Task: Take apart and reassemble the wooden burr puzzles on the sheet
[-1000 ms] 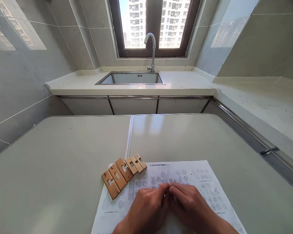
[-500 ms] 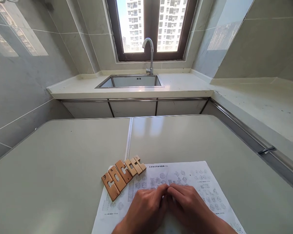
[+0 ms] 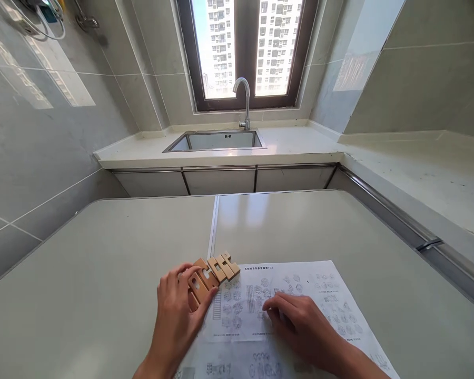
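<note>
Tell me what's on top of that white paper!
Little drawings and printed words show on the paper. The right hand is over it, and wooden blocks and the left hand cover part of its left side. Whatever is printed underneath them is hidden.

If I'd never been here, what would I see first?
Probably the bright window at the back, with buildings outside. Then maybe the row of wooden pieces at the far left corner of the printed sheet, with the left hand around its near end, and the right hand over the sheet.
</note>
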Available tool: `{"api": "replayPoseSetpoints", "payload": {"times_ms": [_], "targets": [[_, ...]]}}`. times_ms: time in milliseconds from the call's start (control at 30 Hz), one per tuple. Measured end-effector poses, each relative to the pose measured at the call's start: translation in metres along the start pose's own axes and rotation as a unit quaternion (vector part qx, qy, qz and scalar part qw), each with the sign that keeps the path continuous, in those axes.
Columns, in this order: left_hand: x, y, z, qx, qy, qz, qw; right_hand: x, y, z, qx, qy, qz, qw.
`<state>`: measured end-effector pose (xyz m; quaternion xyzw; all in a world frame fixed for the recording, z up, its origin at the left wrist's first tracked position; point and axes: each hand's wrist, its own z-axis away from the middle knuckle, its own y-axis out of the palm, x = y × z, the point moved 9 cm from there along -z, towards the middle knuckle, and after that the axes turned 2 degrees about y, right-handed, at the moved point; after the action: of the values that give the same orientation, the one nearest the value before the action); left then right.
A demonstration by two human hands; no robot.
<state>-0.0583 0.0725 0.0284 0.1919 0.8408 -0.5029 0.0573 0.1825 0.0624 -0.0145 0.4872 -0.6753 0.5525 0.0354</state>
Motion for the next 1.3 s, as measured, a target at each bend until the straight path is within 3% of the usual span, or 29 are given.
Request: {"api": "replayPoseSetpoints", "payload": {"times_ms": [333,800,1100,1300], "targets": [[0.031,0.029,0.009,0.073,-0.067,0.019,0.995,-0.004,0.003,0.003,0.0,-0.005,-0.002,1.0],[0.033,0.018,0.014,0.074,-0.117,0.049,0.989,-0.002,0.0,0.001,-0.009,-0.004,0.001,1.0],[0.001,0.01,0.038,0.065,-0.016,0.02,0.998,-0.002,0.001,0.002,-0.004,-0.008,0.003,1.0],[-0.026,0.02,0.061,0.07,0.023,0.052,0.996,-0.003,0.001,0.001,-0.002,-0.005,0.0,1.0]]}}
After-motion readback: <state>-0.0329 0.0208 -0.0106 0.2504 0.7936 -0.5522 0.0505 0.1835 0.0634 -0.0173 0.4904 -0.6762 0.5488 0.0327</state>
